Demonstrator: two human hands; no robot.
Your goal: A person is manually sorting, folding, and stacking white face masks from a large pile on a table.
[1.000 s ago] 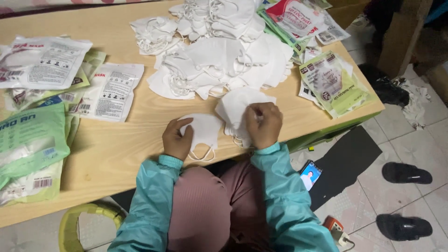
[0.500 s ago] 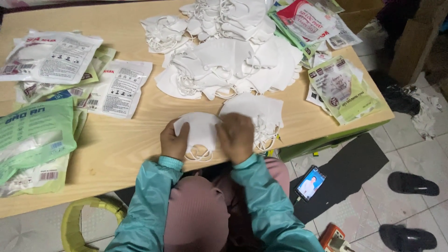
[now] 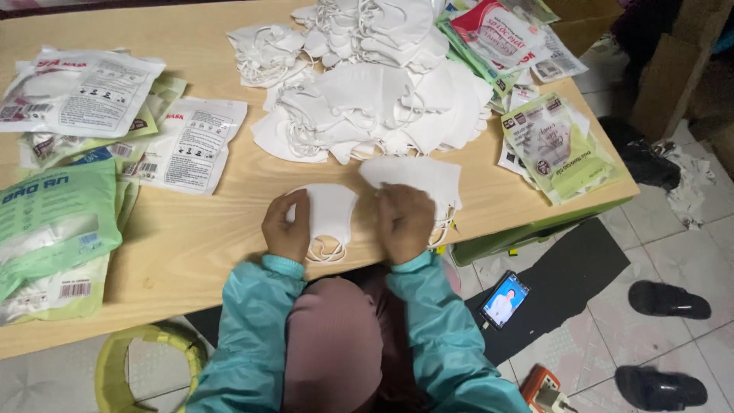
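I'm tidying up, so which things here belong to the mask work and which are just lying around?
In use: white mask under the left hand; small mask stack under the right hand; mask heap; printed pouches.

Lying about: phone, black sandals, yellow ring on the floor.

We see a soft, even light, not very bright. The wooden surface (image 3: 229,222) looks warm and well lit. The pile of white masks (image 3: 367,99) is the brightest part, and some of its folds wash out. The shiny packets (image 3: 76,92) show a little glare. Small, soft shadows sit under our hands (image 3: 287,229). The floor (image 3: 673,237) at the right looks grey and darker, and the top right corner is dim. The whole picture is a bit soft and grainy. The small print looks fuzzy.
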